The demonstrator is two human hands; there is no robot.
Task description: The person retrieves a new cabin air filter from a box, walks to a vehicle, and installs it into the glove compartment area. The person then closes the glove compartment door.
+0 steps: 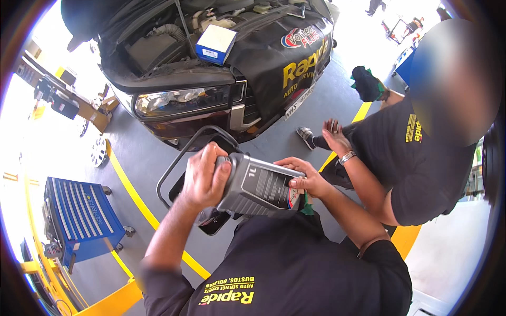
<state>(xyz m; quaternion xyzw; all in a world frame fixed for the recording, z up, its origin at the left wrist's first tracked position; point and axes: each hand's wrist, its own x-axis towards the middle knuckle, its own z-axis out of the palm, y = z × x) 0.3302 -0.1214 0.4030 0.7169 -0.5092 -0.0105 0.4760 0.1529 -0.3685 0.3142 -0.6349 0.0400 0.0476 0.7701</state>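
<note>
A grey plastic motor oil bottle (pixel 261 184) lies tilted on its side in front of my chest, its printed label facing up. Closed around the cap end is my left hand (pixel 204 176), with the fingers wrapped over the cap; the cap itself is mostly hidden. My right hand (pixel 303 178) grips the base end, thumb resting on the label. A bit of green cloth (pixel 306 204) shows below that hand. Behind and under the bottle stands a black-framed cart (pixel 176 167), partly covered by my left arm and the bottle.
Ahead is a dark car (pixel 184 124) with its engine bay exposed. A blue and white box (pixel 216 43) sits at its front edge, beside a black fender cover (pixel 263 68). A co-worker (pixel 421 158) stands close on the right, holding dark cloth (pixel 366 84). A blue tool cabinet (pixel 87 216) stands left.
</note>
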